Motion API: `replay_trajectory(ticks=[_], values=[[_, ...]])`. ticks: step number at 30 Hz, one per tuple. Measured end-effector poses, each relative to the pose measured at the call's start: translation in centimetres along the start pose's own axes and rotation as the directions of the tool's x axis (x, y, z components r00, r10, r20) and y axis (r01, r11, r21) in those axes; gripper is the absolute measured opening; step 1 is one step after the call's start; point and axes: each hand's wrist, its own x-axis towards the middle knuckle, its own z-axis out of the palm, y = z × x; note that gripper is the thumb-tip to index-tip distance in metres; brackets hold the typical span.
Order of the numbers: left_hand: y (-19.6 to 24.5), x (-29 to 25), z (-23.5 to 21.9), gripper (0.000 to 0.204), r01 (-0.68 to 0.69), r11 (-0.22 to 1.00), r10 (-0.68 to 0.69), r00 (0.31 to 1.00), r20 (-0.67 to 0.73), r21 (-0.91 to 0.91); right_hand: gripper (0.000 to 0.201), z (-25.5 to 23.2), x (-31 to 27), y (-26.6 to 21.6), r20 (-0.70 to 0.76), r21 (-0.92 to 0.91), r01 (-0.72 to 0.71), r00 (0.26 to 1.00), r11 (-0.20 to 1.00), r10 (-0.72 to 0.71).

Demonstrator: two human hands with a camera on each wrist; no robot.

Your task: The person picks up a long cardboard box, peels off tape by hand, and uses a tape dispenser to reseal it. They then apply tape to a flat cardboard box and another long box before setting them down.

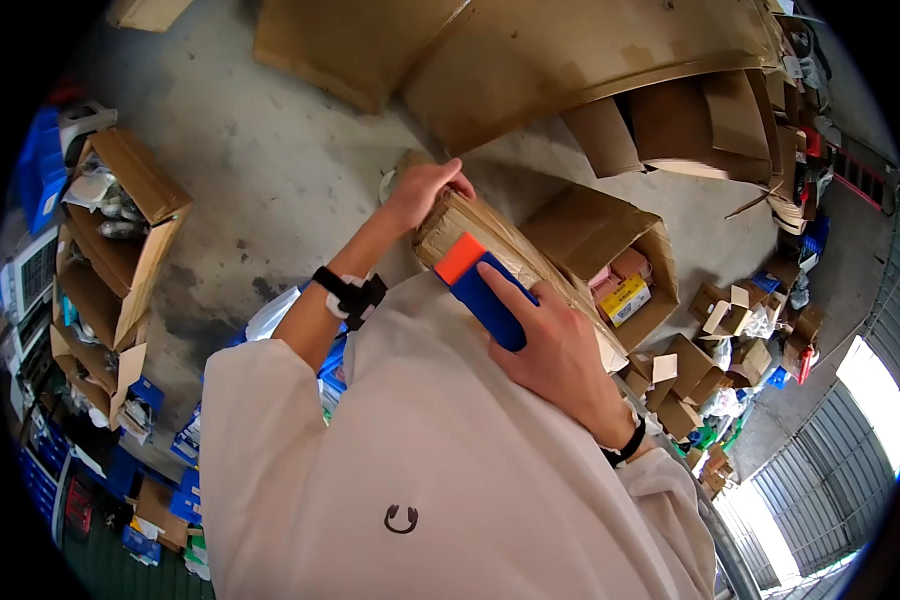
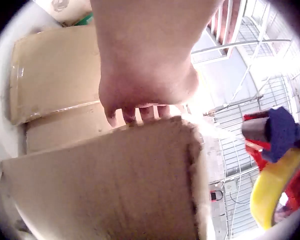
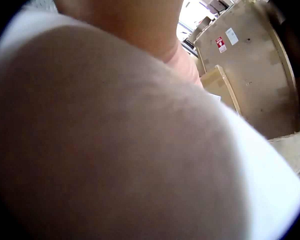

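Observation:
A taped brown cardboard box [image 1: 490, 245] is held up against the chest of a person in a white sweatshirt. My left hand [image 1: 438, 188] grips its far end, fingers curled over the edge; the left wrist view shows those fingers [image 2: 135, 112] hooked on the box's rim [image 2: 105, 185]. My right hand [image 1: 530, 315] holds a blue and orange tape dispenser [image 1: 478, 283] pressed on the box's top. In the left wrist view the dispenser [image 2: 277, 165] shows a yellow roll with red and blue parts. White cloth [image 3: 115, 140] fills the right wrist view and hides that hand.
Open cardboard boxes stand on the concrete floor [image 1: 260, 150]: one at the left [image 1: 120, 230], one at the right with pink and yellow packs [image 1: 620, 275]. Large flattened cardboard [image 1: 570, 50] lies at the top. Small boxes [image 1: 730, 340] pile at the right, blue packs [image 1: 150, 400] at the lower left.

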Motion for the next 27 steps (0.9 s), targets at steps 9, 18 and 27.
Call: replay_trajectory(ticks=[9,18,27], values=[[7.8,-1.1,-2.8,0.074,-0.22,0.809,-0.129,0.839,0.529,0.545,0.071,-0.7,0.7,0.2,-0.011,-0.005,0.068,0.998,0.998,-0.068],[9.6,-5.9,-2.1,0.106,-0.503,0.41,-0.002,0.834,0.552,0.761,0.066,-2.3,3.0,-0.5,0.018,0.065,0.036,0.999,0.997,-0.038],[5.3,-4.7,-1.7,0.074,-0.46,0.605,0.258,0.885,0.387,0.65,0.065,-2.4,3.2,-3.4,0.046,-0.098,0.085,0.996,0.991,-0.081]])
